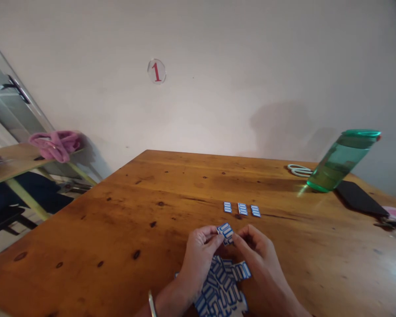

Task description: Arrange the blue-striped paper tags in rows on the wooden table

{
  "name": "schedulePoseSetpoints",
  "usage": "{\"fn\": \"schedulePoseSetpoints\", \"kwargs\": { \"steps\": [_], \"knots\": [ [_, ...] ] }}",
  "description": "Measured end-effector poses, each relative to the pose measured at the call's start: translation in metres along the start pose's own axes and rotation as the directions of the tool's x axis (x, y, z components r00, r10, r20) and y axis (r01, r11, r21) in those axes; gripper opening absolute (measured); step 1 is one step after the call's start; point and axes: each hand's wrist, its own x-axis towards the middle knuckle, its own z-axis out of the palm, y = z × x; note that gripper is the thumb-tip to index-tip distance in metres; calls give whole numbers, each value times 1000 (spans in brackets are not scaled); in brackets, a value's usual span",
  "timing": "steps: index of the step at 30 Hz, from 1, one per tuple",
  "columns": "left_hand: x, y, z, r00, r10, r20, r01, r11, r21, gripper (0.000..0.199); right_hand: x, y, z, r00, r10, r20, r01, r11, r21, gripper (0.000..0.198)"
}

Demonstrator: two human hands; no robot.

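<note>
Hands: left hand [198, 253] and right hand [255, 251] together pinched one blue card [225, 230] (lower centre).
Done: three cards [242, 209] laid in a row on counter [119, 220].
Left: heap [221, 286] beneath.

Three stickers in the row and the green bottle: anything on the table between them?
Head view: bare wood between the sticker row and the bottle. The scissors lie behind that stretch, left of the bottle.

— What's around you?
— My wooden desk [125, 207] is pushed against a plain pale wall [218, 66] with a round sticker [156, 71] numbered 1.
— And past the left edge?
— Another table [9, 164], pink cloth [56, 144] on it.
</note>
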Motion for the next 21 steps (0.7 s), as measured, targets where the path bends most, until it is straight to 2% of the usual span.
{"fn": "schedulePoseSetpoints", "kwargs": {
  "steps": [3,9,17,21],
  "knots": [
    [0,-2,1,1000,-23,12,23,998,-50,13,-2,-1,1,1000,-32,-1,31,999,-41,26],
    [-2,0,3,999,-44,4,44,993,-110,11,-4,-6,5,999,27,41,-27,999,-17,26],
    [-4,3,4,998,-64,21,67,986,-154,11,-4,-3,6,1000,-4,18,5,998,-68,27],
    [-3,6,3,997,-73,-29,68,987,-146,11,-7,-3,7,998,-1,57,4,999,-43,26]
  ]
}}
